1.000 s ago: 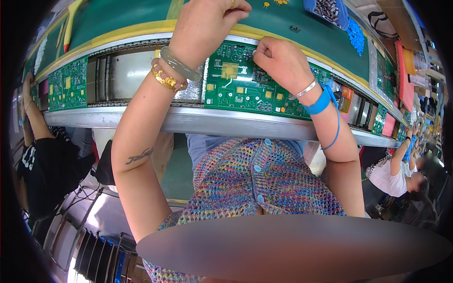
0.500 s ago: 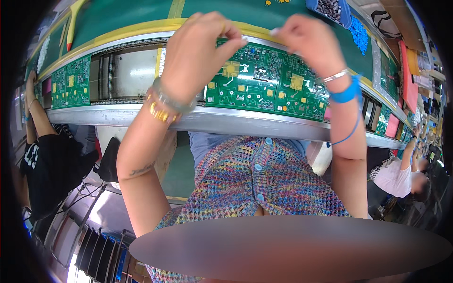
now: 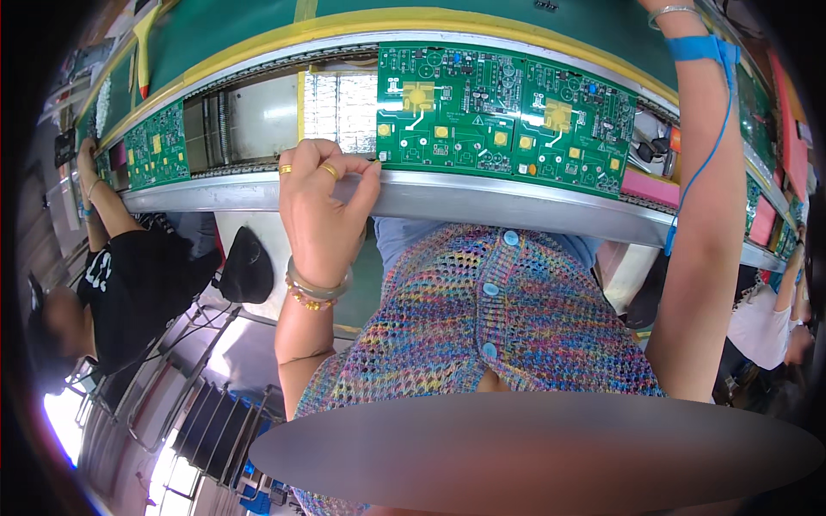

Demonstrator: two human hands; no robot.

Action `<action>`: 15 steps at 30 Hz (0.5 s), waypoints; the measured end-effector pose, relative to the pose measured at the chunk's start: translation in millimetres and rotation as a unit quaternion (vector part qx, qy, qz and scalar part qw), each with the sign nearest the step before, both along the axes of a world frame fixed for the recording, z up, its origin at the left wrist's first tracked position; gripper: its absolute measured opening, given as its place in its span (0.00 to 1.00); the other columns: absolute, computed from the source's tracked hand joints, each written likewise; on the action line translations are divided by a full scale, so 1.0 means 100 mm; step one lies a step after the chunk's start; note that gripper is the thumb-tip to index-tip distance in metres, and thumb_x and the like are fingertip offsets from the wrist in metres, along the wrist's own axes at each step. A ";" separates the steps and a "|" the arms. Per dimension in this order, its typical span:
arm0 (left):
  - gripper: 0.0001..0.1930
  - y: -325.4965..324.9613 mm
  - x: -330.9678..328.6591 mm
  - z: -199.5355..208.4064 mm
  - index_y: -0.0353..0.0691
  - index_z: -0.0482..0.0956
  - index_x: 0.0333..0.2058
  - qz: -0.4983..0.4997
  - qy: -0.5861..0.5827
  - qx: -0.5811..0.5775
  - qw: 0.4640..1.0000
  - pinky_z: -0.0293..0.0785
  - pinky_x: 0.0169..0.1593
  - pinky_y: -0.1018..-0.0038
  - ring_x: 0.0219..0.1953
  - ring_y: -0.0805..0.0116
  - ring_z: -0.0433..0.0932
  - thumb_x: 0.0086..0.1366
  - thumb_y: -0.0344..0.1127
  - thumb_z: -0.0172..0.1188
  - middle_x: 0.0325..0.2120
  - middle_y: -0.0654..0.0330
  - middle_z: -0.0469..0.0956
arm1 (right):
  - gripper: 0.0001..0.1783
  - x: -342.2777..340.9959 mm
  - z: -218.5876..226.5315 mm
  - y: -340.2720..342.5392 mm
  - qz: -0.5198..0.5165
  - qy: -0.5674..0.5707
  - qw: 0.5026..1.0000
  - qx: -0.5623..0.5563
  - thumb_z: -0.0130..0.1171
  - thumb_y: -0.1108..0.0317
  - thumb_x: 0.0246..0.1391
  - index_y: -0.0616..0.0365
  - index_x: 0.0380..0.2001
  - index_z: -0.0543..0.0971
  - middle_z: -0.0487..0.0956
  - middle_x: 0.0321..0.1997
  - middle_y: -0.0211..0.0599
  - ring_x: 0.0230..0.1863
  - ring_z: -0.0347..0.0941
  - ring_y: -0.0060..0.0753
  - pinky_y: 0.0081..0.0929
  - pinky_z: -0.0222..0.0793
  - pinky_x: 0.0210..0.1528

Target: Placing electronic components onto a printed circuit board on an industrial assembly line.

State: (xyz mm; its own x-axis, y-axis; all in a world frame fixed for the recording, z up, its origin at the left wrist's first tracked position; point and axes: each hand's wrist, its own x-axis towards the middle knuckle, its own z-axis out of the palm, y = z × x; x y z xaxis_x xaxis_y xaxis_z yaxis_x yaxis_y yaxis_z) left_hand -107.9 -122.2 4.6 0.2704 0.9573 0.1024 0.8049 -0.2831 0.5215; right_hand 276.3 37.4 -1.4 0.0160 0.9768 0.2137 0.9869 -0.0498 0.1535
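Observation:
A green circuit board (image 3: 469, 99) and a second board (image 3: 581, 133) beside it on the right lie side by side on the conveyor rails in front of me. Both carry gold pads and small dark parts. My left hand (image 3: 323, 202) is closed in a pinch at the lower left corner of the nearer-left board. Whatever its fingertips hold, if anything, is too small to make out. My right arm reaches far forward over the right board, with a blue strap at the wrist. Only the base of my right hand (image 3: 661, 5) shows at the upper edge; its fingers are out of the picture.
A silver rail (image 3: 447, 193) runs along my side of the line. More boards (image 3: 157, 146) sit farther left. Beyond the line lies a green mat (image 3: 482, 15) with small black parts (image 3: 546, 5). A yellow-handled tool (image 3: 144, 52) rests at far left. Other people work on both sides.
My left hand has come down and toward me, from above the board to its lower left corner. My right hand has moved away, forward and right, almost out of the picture.

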 end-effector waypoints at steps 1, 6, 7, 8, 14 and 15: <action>0.04 0.00 0.01 -0.01 0.40 0.81 0.22 -0.002 0.006 -0.002 1.000 0.64 0.38 0.67 0.33 0.60 0.67 0.47 0.31 0.67 0.26 0.61 0.70 | 0.09 -0.04 -0.01 0.00 -0.007 0.024 1.000 0.006 0.66 0.62 0.41 0.52 0.27 0.81 0.80 0.27 0.42 0.33 0.77 0.46 0.39 0.71 0.36; 0.04 -0.02 0.04 -0.05 0.40 0.81 0.23 0.002 0.011 0.019 1.000 0.65 0.37 0.68 0.33 0.60 0.68 0.48 0.31 0.67 0.26 0.60 0.71 | 0.08 -0.13 0.00 -0.10 0.024 0.106 0.992 0.061 0.65 0.65 0.43 0.55 0.28 0.81 0.80 0.27 0.44 0.33 0.77 0.47 0.38 0.71 0.37; 0.04 -0.02 0.05 -0.06 0.40 0.81 0.23 -0.002 0.014 0.019 1.000 0.65 0.37 0.68 0.33 0.60 0.68 0.48 0.31 0.67 0.26 0.60 0.71 | 0.08 -0.11 -0.01 -0.11 0.025 0.154 0.986 0.057 0.64 0.67 0.43 0.57 0.28 0.81 0.80 0.27 0.44 0.33 0.76 0.48 0.37 0.70 0.37; 0.04 -0.03 0.06 -0.07 0.40 0.81 0.23 0.002 0.013 0.024 1.000 0.65 0.37 0.68 0.32 0.60 0.68 0.47 0.31 0.67 0.26 0.60 0.71 | 0.08 -0.09 -0.02 -0.13 0.022 0.156 0.986 0.058 0.64 0.67 0.43 0.57 0.28 0.81 0.80 0.27 0.44 0.33 0.76 0.48 0.37 0.70 0.37; 0.04 -0.05 0.08 -0.08 0.40 0.80 0.22 0.001 0.021 0.050 0.999 0.65 0.37 0.68 0.32 0.60 0.68 0.47 0.30 0.67 0.26 0.60 0.71 | 0.08 -0.08 0.01 -0.30 0.087 0.187 0.974 0.099 0.63 0.71 0.44 0.61 0.30 0.79 0.79 0.28 0.46 0.32 0.76 0.49 0.36 0.70 0.38; 0.05 -0.05 0.09 -0.08 0.40 0.80 0.22 0.000 0.028 0.051 0.998 0.65 0.37 0.68 0.32 0.60 0.68 0.47 0.30 0.67 0.25 0.60 0.71 | 0.09 -0.06 0.01 -0.34 0.108 0.193 0.969 0.108 0.63 0.72 0.44 0.61 0.31 0.79 0.79 0.27 0.46 0.31 0.76 0.47 0.34 0.70 0.37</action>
State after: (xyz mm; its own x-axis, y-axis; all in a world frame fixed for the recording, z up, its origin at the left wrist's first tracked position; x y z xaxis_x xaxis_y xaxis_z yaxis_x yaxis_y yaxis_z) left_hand -98.4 -127.5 -2.9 0.2778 0.9428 0.1841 0.8325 -0.3319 0.4436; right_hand 270.2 3.8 -0.1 -0.0647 0.8992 0.4326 0.9595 0.1752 -0.2207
